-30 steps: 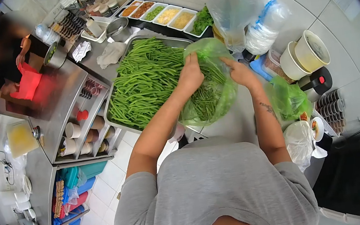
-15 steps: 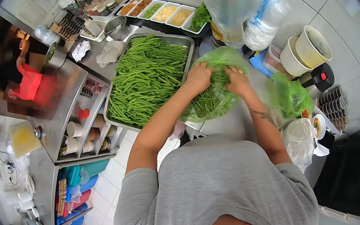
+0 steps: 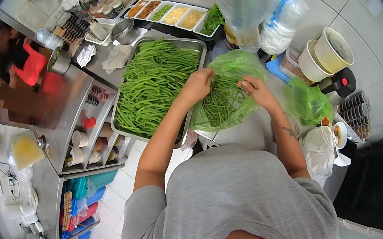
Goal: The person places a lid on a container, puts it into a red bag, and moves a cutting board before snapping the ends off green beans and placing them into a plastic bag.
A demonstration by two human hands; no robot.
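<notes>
A thin green plastic bag [image 3: 232,59] lies spread on the counter, with thin green bean trimmings [image 3: 221,97] inside. My left hand [image 3: 199,85] is closed on the bag's left edge, beside the tray. Across the trimmings, my right hand [image 3: 258,90] pinches the bag's right side with bent fingers. Just left of the bag stands a large metal tray [image 3: 200,46], heaped with long green beans [image 3: 157,80]. My left forearm reaches over the tray's near right corner.
White tubs of chopped ingredients [image 3: 175,15] line the back. Plastic bag rolls [image 3: 280,25], cream buckets [image 3: 332,52] and another green bag [image 3: 310,101] stand at right. A metal bowl [image 3: 122,29] sits behind the tray. At far left is a person with a red bag [image 3: 31,65].
Both hands have drawn back from over the bag's contents to its edges, and more trimmings show between them. At far left, the person's red bag has moved up.
</notes>
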